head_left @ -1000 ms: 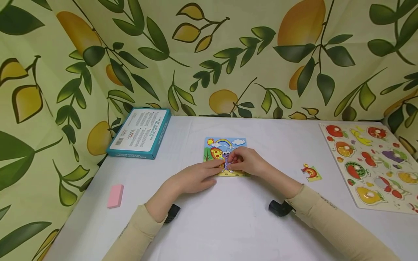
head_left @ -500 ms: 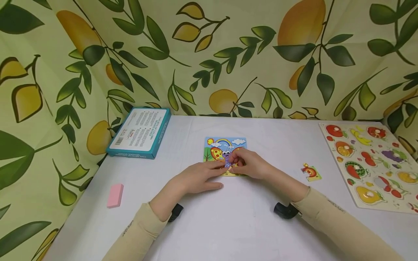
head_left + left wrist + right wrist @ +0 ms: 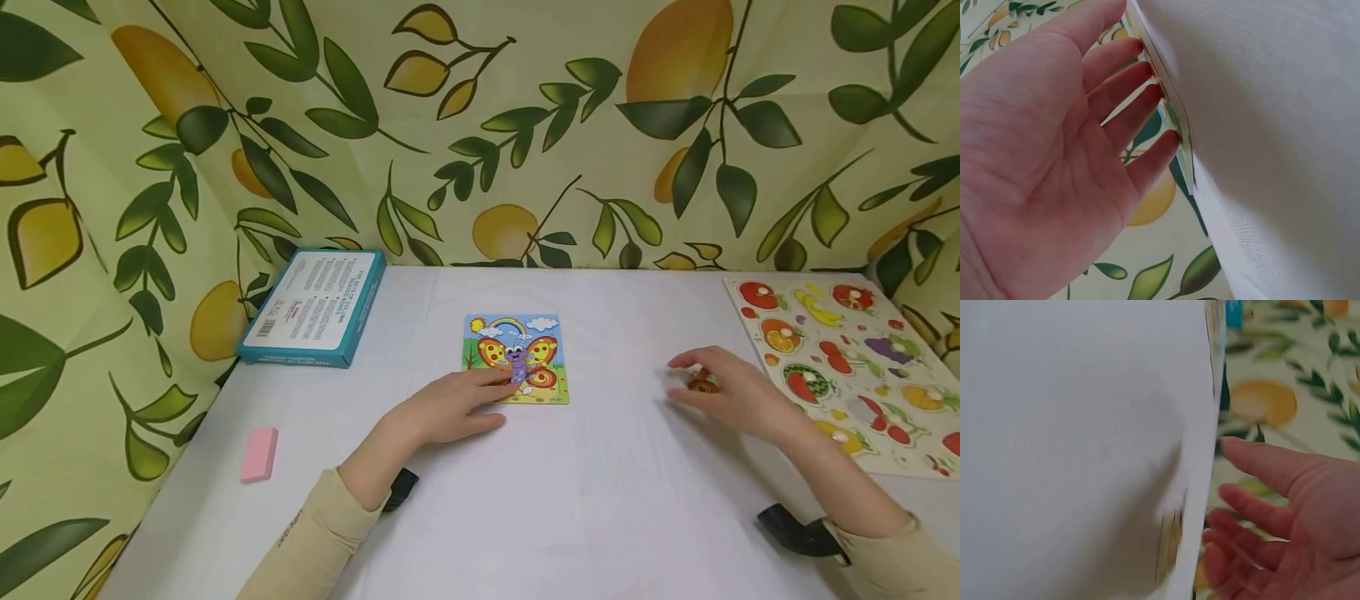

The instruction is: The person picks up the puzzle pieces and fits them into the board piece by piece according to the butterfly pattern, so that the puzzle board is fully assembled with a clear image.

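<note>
A butterfly jigsaw puzzle (image 3: 542,360) lies flat in the middle of the table in the head view. My left hand (image 3: 459,407) rests its outstretched fingertips on the lower left part of it. The left wrist view catches the fingers (image 3: 1129,119) side-on, meeting the puzzle's surface. Off to the right, my right hand (image 3: 738,396) hovers with thumb and index finger apart, holding nothing. Beneath it a loose puzzle piece (image 3: 703,387) shows between the fingers, mostly covered by the hand. In the right wrist view the right fingers (image 3: 1254,509) are loosely bent.
A fruit peg board (image 3: 847,375) lies on the right, close beside the right hand. At the back left is a teal and white box (image 3: 311,308). A pink block (image 3: 259,455) sits at the left. Fruit-patterned cloth (image 3: 495,133) rises behind the table.
My right hand has left the puzzle and moved right to the loose piece; a butterfly wing piece now shows in the puzzle where it was. The left hand stays on the puzzle.
</note>
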The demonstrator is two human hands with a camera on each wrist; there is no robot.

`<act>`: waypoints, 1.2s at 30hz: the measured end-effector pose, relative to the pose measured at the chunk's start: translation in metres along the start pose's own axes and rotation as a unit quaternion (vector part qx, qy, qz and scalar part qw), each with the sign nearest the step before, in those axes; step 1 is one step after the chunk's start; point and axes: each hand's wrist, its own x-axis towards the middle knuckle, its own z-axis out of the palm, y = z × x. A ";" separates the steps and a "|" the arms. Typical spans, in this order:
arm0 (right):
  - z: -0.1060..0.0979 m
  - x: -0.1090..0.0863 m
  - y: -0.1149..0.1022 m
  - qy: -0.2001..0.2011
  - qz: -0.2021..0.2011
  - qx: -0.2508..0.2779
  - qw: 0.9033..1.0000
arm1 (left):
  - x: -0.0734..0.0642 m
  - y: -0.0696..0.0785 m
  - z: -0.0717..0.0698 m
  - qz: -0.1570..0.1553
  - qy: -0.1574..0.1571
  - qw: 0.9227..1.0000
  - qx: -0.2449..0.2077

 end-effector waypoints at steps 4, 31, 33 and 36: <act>-0.012 -0.009 0.027 -0.031 0.063 -0.023 0.997 | -0.002 0.001 -0.001 -0.009 -0.002 1.000 -0.008; 0.036 0.055 -0.047 -0.074 0.049 0.201 0.976 | 0.008 0.011 0.000 -0.014 0.011 0.999 0.046; 0.044 0.063 -0.055 -0.082 0.047 0.207 0.974 | 0.009 0.012 0.000 -0.014 0.008 0.999 0.052; 0.053 0.072 -0.063 -0.083 0.039 0.209 0.974 | 0.010 0.013 0.000 -0.011 0.008 0.998 0.057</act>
